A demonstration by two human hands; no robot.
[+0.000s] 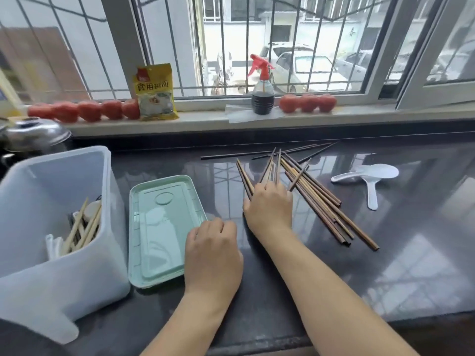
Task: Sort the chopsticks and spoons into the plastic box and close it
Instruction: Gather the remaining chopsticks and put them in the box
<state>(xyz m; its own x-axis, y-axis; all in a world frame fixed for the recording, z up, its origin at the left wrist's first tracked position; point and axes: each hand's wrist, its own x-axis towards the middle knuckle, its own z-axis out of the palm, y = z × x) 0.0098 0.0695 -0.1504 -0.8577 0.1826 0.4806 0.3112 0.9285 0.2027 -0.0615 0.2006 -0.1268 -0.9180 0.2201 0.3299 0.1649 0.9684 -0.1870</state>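
Note:
A translucent plastic box [84, 273] stands open at the left of the dark counter, with several pale chopsticks [82, 227] and white utensils inside. Its mint-green lid [156, 235] lies flat beside it. My left hand [212, 255] rests curled on the counter at the lid's right edge, holding nothing. My right hand [270, 209] grips a few brown chopsticks [272, 168] that fan away from its fingers. A loose pile of brown chopsticks [323, 204] lies just right of that hand. Two white plastic spoons [370, 176] lie further right.
More dark chopsticks [270, 152] lie at the back of the counter. On the windowsill sit tomatoes [84, 111], a yellow packet [155, 93] and a spray bottle [262, 91]. A steel pot lid [33, 134] is behind the box. The counter's front edge runs below my forearms.

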